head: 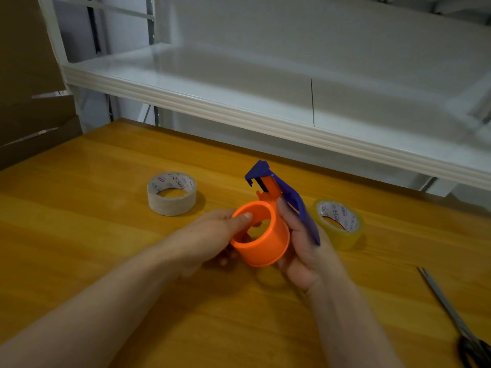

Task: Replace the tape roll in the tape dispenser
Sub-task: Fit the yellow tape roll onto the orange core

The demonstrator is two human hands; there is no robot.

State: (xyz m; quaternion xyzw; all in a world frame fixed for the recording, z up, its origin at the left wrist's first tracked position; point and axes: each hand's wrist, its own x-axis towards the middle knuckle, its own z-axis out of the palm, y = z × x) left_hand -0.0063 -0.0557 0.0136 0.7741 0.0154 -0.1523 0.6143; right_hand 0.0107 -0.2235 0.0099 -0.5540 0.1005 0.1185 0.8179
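The tape dispenser [265, 240] has an orange drum and a blue frame with a cutter end pointing up and away. No tape sits on its drum. I hold it above the wooden table [106, 248] with both hands. My left hand [210, 240] grips the drum's left rim, thumb on the edge. My right hand [305, 245] clasps the drum's right side and the blue frame. An empty-looking cardboard tape core [172, 193] lies on the table at the left. A yellowish clear tape roll [338, 224] lies flat at the right, partly behind the dispenser.
Scissors [451, 314] lie at the table's right front corner. A white shelf [265, 112] overhangs the back of the table. Cardboard boxes [29, 102] stand at the left beyond the table edge.
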